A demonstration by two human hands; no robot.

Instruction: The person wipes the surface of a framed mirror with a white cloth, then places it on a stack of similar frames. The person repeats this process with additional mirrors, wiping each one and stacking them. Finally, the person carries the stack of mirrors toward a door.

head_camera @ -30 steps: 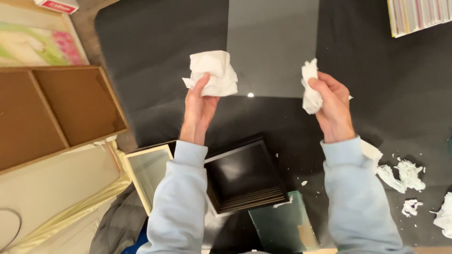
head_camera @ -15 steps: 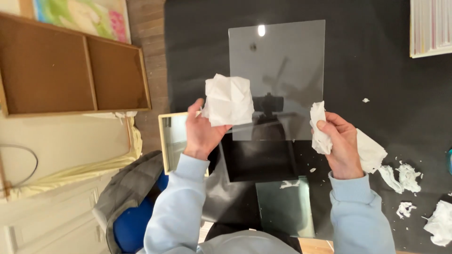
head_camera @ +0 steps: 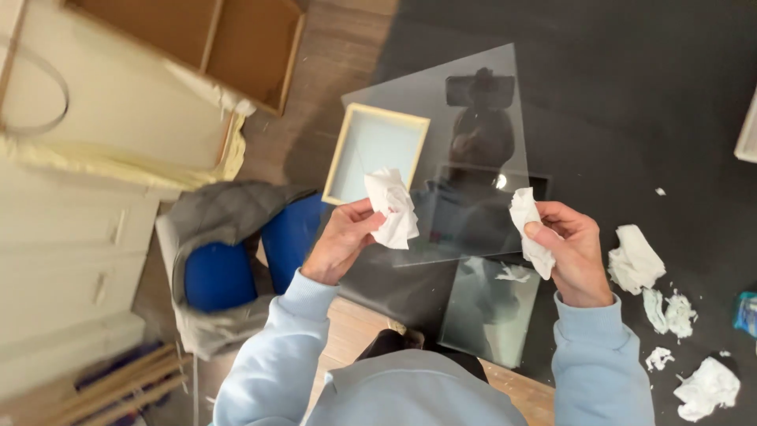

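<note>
My left hand [head_camera: 341, 239] pinches a crumpled white paper tissue [head_camera: 392, 207] and holds it up over the table's near edge. A second, smaller white tissue piece [head_camera: 527, 226] is gripped in my right hand [head_camera: 573, 251]. Between and beyond both hands lies a large clear glass sheet [head_camera: 465, 126] on the black table [head_camera: 631, 95], mirroring my silhouette. Under its near edge sits a black picture frame [head_camera: 541, 186], and a smaller glass pane [head_camera: 489, 312] lies close to my chest. A pale wooden frame [head_camera: 374, 150] rests at the glass sheet's left.
Several crumpled and torn white tissue scraps [head_camera: 635, 260] litter the table to the right. A blue chair with a grey jacket [head_camera: 225, 237] stands left of me. An open wooden box [head_camera: 197, 39] and a cream bag [head_camera: 118, 126] sit on the floor further left.
The view has swung and tilted, so the table now sits at an angle. Both hands have come nearer my body with their tissues, and the left tissue looks more scrunched.
</note>
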